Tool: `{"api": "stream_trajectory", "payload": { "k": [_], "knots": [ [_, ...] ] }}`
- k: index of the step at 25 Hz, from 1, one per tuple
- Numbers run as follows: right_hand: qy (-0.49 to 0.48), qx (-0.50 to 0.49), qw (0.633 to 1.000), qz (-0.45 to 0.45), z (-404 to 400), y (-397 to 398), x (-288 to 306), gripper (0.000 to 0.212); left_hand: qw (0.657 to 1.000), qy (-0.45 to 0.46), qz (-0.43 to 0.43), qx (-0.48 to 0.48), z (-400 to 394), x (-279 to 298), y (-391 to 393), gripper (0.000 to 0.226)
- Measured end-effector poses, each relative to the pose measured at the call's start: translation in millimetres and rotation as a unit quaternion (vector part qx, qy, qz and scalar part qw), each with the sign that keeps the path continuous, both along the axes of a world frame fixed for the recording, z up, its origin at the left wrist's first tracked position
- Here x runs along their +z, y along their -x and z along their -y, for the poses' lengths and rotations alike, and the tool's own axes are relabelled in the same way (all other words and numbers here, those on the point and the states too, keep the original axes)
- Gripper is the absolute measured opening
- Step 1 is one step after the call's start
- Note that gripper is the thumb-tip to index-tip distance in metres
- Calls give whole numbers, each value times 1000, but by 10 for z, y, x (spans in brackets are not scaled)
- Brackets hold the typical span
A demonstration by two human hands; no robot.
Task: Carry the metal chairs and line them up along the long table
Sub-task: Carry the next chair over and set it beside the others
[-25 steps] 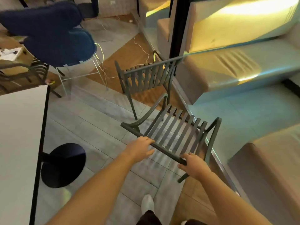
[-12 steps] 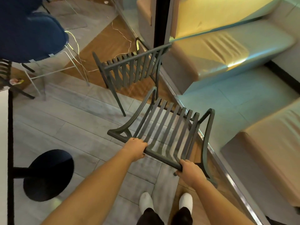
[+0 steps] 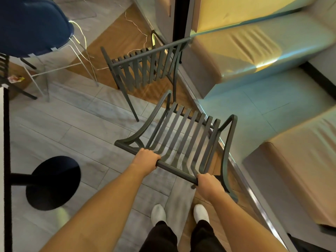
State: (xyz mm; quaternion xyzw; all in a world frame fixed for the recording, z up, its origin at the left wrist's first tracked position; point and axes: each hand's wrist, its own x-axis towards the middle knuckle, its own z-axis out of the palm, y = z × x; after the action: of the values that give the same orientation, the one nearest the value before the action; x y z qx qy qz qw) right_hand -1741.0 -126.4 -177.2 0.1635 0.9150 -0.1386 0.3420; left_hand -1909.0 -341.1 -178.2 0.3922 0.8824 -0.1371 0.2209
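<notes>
You had both hands wrapped around the top rail of the metal chair (image 3: 181,140) at frame centre: left hand (image 3: 145,159), right hand (image 3: 208,184). Best lift it level, clear of the 2nd chair (image 3: 143,68), toward the counter (image 3: 2,160) at left.

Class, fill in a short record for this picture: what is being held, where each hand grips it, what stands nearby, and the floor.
held item: dark metal slatted chair
left hand: curled round the chair's top rail
right hand: curled round the same rail, at its other end
second metal chair: stands beyond the held one
blue chair: upper left, on thin metal legs
table base: round black disc, lower left
bench seating: padded, along the right
floor: grey tiles, wood strip further off
</notes>
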Motion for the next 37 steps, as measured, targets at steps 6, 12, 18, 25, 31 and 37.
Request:
{"api": "stream_trajectory", "payload": {
  "k": [6,12,18,25,31,37],
  "knots": [
    [20,97,995,4,-346,-175,53,7,998,15,-10,62,-215,-40,-423,34],
    [21,180,983,-3,-915,-352,71,9,985,9,-7,172,-526,-28,-1092,44],
    [-1,294,956,-9,-1475,-352,64,15,955,-12,36,294,-901,31,-1756,42],
    [-47,355,934,-2,-1778,-116,22,17,939,-7,54,340,-1236,109,-2157,25],
    [-57,434,899,-22,-1833,342,39,20,907,-23,47,417,-1364,152,-2106,27],
    [-46,546,836,-32,-1905,772,36,24,837,-17,28,546,-1665,134,-2040,37]
  ]
}}
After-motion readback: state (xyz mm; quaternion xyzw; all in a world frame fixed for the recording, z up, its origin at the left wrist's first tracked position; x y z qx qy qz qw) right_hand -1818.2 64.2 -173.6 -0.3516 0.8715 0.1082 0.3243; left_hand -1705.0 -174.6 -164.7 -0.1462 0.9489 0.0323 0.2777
